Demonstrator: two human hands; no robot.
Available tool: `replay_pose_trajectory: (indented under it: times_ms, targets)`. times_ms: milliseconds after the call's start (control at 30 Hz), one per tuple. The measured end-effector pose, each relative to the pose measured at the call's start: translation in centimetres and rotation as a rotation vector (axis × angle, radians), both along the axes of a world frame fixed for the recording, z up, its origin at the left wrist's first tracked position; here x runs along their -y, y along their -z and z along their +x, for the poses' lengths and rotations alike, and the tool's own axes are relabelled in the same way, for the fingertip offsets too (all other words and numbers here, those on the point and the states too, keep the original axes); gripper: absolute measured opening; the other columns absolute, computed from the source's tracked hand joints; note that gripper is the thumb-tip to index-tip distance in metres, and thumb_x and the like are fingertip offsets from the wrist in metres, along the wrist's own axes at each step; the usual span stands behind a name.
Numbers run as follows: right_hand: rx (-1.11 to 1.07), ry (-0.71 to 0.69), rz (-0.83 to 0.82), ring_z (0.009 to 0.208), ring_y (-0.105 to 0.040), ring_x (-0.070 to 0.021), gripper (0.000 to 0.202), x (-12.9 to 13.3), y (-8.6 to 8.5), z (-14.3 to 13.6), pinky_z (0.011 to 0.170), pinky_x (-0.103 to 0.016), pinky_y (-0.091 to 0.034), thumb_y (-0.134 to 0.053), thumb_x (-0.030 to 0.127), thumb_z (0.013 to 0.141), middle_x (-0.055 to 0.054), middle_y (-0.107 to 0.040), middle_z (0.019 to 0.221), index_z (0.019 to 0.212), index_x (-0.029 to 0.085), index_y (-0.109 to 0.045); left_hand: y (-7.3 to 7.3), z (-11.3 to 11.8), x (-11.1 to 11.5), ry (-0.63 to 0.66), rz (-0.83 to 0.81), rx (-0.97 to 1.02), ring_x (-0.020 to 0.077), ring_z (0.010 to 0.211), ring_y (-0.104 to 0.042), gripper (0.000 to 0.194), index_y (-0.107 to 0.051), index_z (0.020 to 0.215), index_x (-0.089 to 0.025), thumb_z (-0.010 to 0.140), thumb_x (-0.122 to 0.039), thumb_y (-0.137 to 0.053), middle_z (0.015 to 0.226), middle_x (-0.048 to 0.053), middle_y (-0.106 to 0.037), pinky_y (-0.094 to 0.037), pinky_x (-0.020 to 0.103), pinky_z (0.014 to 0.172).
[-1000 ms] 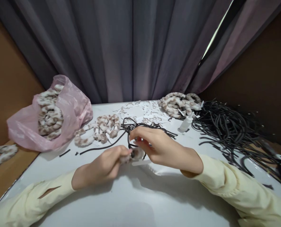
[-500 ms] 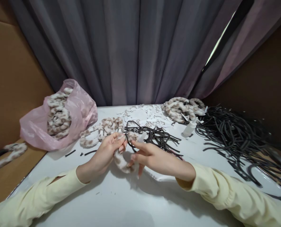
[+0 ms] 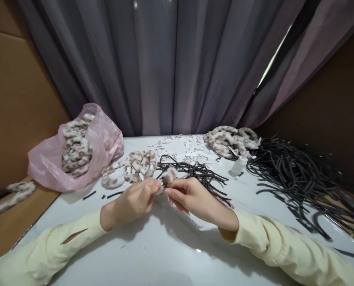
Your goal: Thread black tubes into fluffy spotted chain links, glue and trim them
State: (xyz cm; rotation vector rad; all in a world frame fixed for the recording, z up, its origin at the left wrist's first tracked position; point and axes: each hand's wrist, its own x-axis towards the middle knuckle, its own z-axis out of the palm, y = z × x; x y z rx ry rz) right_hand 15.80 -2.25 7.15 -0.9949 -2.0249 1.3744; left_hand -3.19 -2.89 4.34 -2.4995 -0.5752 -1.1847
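My left hand (image 3: 133, 200) is closed round a white fluffy tube with brown spots (image 3: 170, 174), mostly hidden behind my fingers. Beside it my right hand (image 3: 195, 194) pinches the same fluffy tube with thumb and forefinger, its other fingers loosely curled. A short dark piece (image 3: 164, 181) shows between the fingertips of both hands; I cannot tell whether it is a black cord end. Just behind my hands lies a bunch of black cords (image 3: 197, 171). More spotted fluffy tubes (image 3: 138, 163) are heaped behind my left hand.
A pink plastic bag (image 3: 108, 131) full of fluffy tubes stands at the left. White paper scraps (image 3: 177, 147) lie at the back. A small white bottle (image 3: 238, 166) stands near fluffy rings (image 3: 221, 141). A large pile of black cords (image 3: 296, 171) covers the right side.
My hands have come closer together. The fluffy loop that hung below them is now gathered up and mostly hidden, and my right fingers have closed in on it.
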Motion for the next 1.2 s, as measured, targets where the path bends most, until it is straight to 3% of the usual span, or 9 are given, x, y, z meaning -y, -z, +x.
replay_pose_trajectory:
  times_ms: [167, 300, 500, 633, 800, 900, 1000, 1133, 1200]
  targets:
    - [0.119, -0.039, 0.372, 0.047, -0.034, -0.0057, 0.027, 0.2, -1.0, 0.7, 0.050, -0.018, -0.029, -0.047, 0.010, 0.084, 0.005, -0.041, 0.049, 0.058, 0.014, -0.048, -0.6, -0.5, -0.7, -0.006, 0.098, -0.072, 0.0130, 0.051, -0.043, 0.022, -0.045, 0.097, -0.018, 0.082, -0.003, -0.045, 0.060, -0.003, -0.045, -0.039, 0.026, 0.047]
    - [0.298, -0.141, 0.559, 0.045, -0.024, -0.0057, 0.027, 1.1, -1.3, 1.4, 0.046, -0.020, -0.021, -0.048, -0.001, 0.071, 0.007, -0.028, 0.048, 0.053, 0.016, -0.037, -0.3, -0.6, -0.6, 0.010, 0.113, -0.118, 0.0140, 0.055, -0.046, 0.023, -0.044, 0.099, -0.015, 0.081, -0.001, -0.042, 0.064, 0.000, -0.049, -0.041, 0.027, 0.049]
    - [0.665, -0.223, 0.890, 0.052, -0.038, -0.0105, 0.019, 2.0, -2.1, 2.2, 0.047, -0.026, -0.018, -0.047, -0.002, 0.065, -0.003, -0.053, 0.069, 0.074, 0.013, -0.053, -0.1, 0.1, 0.2, -0.008, 0.006, -0.219, 0.0161, 0.058, -0.051, 0.031, -0.042, 0.112, -0.013, 0.084, -0.004, -0.032, 0.068, 0.004, -0.055, -0.043, 0.026, 0.051]
    - [0.709, -0.260, 1.070, 0.059, -0.045, -0.0141, 0.021, 1.4, -2.8, 2.6, 0.050, -0.028, -0.019, -0.043, -0.004, 0.072, -0.004, -0.054, 0.071, 0.074, 0.013, -0.055, -0.3, 0.6, 1.0, 0.076, -0.263, -0.251, 0.0142, 0.056, -0.048, 0.030, -0.045, 0.099, -0.016, 0.078, 0.000, -0.031, 0.065, 0.002, -0.051, -0.041, 0.023, 0.052]
    - [0.620, -0.315, 0.932, 0.059, -0.045, -0.0114, 0.028, 0.3, -2.8, 2.7, 0.051, -0.025, -0.024, -0.041, -0.008, 0.071, -0.002, -0.053, 0.071, 0.074, 0.013, -0.058, -0.6, 1.1, 2.1, 0.226, -0.527, -0.143, 0.0119, 0.060, -0.050, 0.030, -0.043, 0.099, -0.016, 0.075, 0.000, -0.034, 0.070, 0.003, -0.054, -0.043, 0.019, 0.055]
    - [0.422, -0.410, 0.765, 0.059, -0.046, -0.0094, 0.034, -0.6, -2.4, 2.6, 0.053, -0.020, -0.031, -0.040, -0.011, 0.069, -0.001, -0.055, 0.070, 0.077, 0.013, -0.064, -0.5, 1.0, 2.2, 0.287, -0.531, -0.150, 0.0126, 0.061, -0.050, 0.033, -0.043, 0.102, -0.016, 0.075, 0.001, -0.034, 0.070, 0.004, -0.054, -0.043, 0.020, 0.057]
    - [0.238, -0.486, 0.598, 0.062, -0.051, -0.0090, 0.030, -1.6, -2.1, 2.5, 0.058, -0.018, -0.037, -0.043, -0.006, 0.077, -0.001, -0.059, 0.069, 0.081, 0.012, -0.067, -0.4, 0.7, 2.0, 0.302, -0.540, -0.151, 0.0127, 0.065, -0.052, 0.040, -0.041, 0.109, -0.017, 0.075, 0.002, -0.035, 0.075, 0.004, -0.056, -0.044, 0.021, 0.058]
    - [0.205, -0.540, 0.355, 0.062, -0.055, -0.0092, 0.017, -2.7, -2.0, 2.4, 0.060, -0.018, -0.041, -0.050, 0.006, 0.083, -0.002, -0.061, 0.070, 0.083, 0.009, -0.067, 0.0, 0.7, 1.8, 0.328, -0.492, -0.118, 0.0130, 0.067, -0.053, 0.046, -0.039, 0.118, -0.015, 0.075, 0.003, -0.037, 0.078, 0.006, -0.057, -0.045, 0.022, 0.060]
    - [0.227, -0.514, 0.322, 0.059, -0.054, -0.0090, 0.016, -2.8, -2.1, 2.5, 0.058, -0.019, -0.042, -0.050, 0.009, 0.084, -0.003, -0.062, 0.073, 0.088, 0.010, -0.066, 0.2, 0.9, 1.9, 0.329, -0.453, -0.064, 0.0129, 0.065, -0.052, 0.042, -0.043, 0.115, -0.014, 0.076, 0.002, -0.036, 0.073, 0.004, -0.055, -0.045, 0.022, 0.059]
